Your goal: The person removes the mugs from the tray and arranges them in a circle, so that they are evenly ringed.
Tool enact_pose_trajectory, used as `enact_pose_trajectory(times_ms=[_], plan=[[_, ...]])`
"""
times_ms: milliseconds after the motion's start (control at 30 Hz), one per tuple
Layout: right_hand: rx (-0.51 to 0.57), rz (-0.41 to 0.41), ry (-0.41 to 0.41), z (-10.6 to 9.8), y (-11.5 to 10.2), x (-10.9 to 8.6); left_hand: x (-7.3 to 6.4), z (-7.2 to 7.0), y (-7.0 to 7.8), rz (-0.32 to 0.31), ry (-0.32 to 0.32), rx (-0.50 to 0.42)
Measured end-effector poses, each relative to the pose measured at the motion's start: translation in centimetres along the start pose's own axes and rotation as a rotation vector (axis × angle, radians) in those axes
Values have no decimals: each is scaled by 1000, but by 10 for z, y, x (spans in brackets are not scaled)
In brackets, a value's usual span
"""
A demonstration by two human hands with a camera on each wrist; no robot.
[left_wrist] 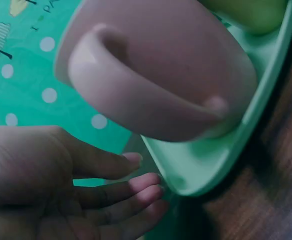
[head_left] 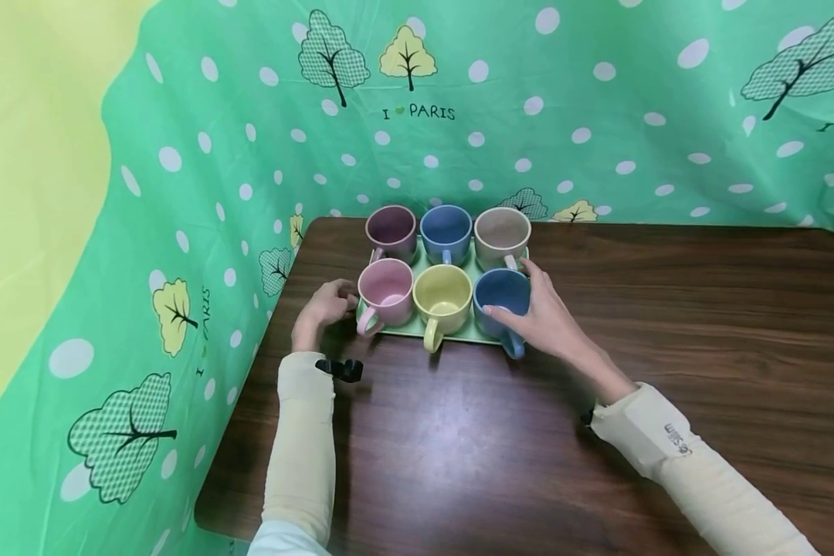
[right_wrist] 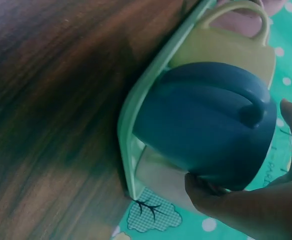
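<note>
A dark blue mug (head_left: 503, 293) stands at the front right of a pale green tray (head_left: 410, 329). My right hand (head_left: 552, 316) holds this mug at its right side, the thumb over the rim and the fingers outside; the right wrist view shows a fingertip against its wall. A pink mug (head_left: 389, 289) stands at the tray's front left, its handle toward me. Beside the tray's left edge is my left hand (head_left: 327, 305), fingers loosely bent and holding nothing. In the left wrist view its fingertips are close to the tray corner, below the pink mug's handle.
Between the pink and dark blue mugs stands a yellow mug (head_left: 443, 297). Behind them are a purple mug (head_left: 392, 232), a lighter blue mug (head_left: 447, 232) and a greyish-beige mug (head_left: 503, 235). The tray lies on a dark wooden table (head_left: 445, 448), with a green dotted cloth (head_left: 479, 100) behind.
</note>
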State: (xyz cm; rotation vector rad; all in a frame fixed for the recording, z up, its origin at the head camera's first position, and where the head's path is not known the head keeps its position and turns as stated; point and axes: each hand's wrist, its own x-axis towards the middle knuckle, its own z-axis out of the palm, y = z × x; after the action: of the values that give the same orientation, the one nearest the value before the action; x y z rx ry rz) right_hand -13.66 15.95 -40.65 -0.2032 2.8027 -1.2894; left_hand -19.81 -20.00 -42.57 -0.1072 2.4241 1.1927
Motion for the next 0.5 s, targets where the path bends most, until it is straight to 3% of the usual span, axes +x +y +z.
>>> enact_pose_trajectory(times_ms=[133, 500], plan=[[-19, 14, 4, 2, 2, -1, 4, 5, -6, -33, -48, -81], [-56, 18, 5, 8, 6, -4, 12, 9, -17, -64, -31, -170]])
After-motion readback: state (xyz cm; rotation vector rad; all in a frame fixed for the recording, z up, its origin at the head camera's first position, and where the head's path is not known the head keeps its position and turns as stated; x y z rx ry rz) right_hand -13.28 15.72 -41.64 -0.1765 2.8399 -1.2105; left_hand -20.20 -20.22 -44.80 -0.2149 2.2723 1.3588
